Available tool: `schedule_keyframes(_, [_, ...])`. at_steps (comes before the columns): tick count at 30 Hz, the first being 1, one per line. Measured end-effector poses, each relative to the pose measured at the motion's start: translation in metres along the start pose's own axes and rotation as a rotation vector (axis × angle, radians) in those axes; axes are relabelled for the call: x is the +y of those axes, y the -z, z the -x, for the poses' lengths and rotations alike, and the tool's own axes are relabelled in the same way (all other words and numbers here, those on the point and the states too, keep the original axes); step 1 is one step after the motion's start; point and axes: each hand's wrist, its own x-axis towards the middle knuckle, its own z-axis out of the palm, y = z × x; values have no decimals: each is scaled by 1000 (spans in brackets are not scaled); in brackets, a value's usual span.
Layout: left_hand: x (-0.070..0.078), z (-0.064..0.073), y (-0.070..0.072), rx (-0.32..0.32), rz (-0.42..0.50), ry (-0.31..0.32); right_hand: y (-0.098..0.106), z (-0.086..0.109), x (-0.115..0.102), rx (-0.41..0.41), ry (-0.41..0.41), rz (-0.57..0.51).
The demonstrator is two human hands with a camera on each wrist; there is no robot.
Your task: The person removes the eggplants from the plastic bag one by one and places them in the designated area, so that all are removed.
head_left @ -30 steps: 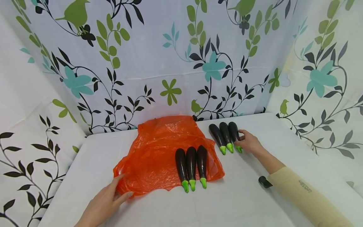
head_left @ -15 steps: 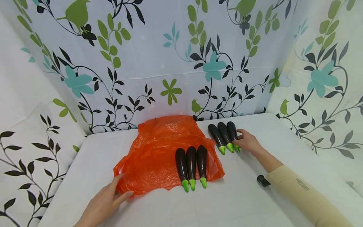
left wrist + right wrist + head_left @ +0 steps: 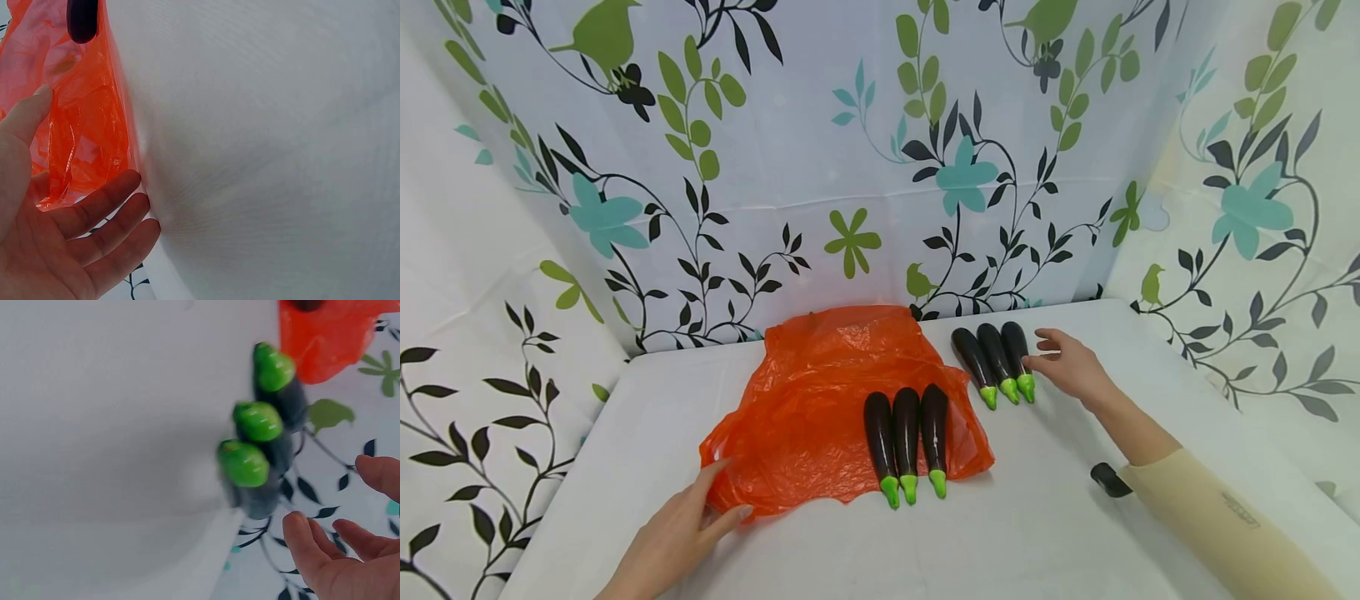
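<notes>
My left hand [image 3: 673, 529] rests at the near left corner of an orange plastic bag [image 3: 797, 433] spread on the table. In the left wrist view its fingers [image 3: 103, 206] are extended beside the bag, gripping nothing. Three dark eggplants [image 3: 906, 433] with green stem ends lie side by side on the bag's right part. Another row of three eggplants [image 3: 996, 358] lies on the table farther back to the right. My right hand [image 3: 1071, 362] is just right of that row, fingers relaxed and apart, thumb close to the rightmost eggplant [image 3: 247, 465].
A white cloth covers the table [image 3: 1000, 533]. A patterned curtain [image 3: 880, 167] with leaves and birds stands behind and along both sides. A small black object [image 3: 1108, 480] shows at the right sleeve [image 3: 1217, 517].
My right hand nudged the back row of eggplants slightly left, bringing them closer together. It has since let go of the rightmost one and drawn off to the right. The left hand stays put.
</notes>
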Motion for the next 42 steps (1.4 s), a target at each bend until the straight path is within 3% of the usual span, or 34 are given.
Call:
schedule_keyframes(10, [-1, 0, 0, -2, -1, -3, 6, 50, -46, 7, 143, -89])
schedule_keyframes(18, [-1, 0, 0, -8, -5, 14, -3, 87, -81, -8, 245, -142])
schedule_keyframes(25, [0, -2, -1, -18, 0, 23, -13, 111, -98, -20, 340, -179])
schedule_keyframes(31, [0, -1, -1, -11, 9, 18, -24, 123, -108, -49, 460, -210])
schedule_keyframes(42, [-1, -1, -1, -12, 7, 14, -51, 125, -121, -129, 530, -236])
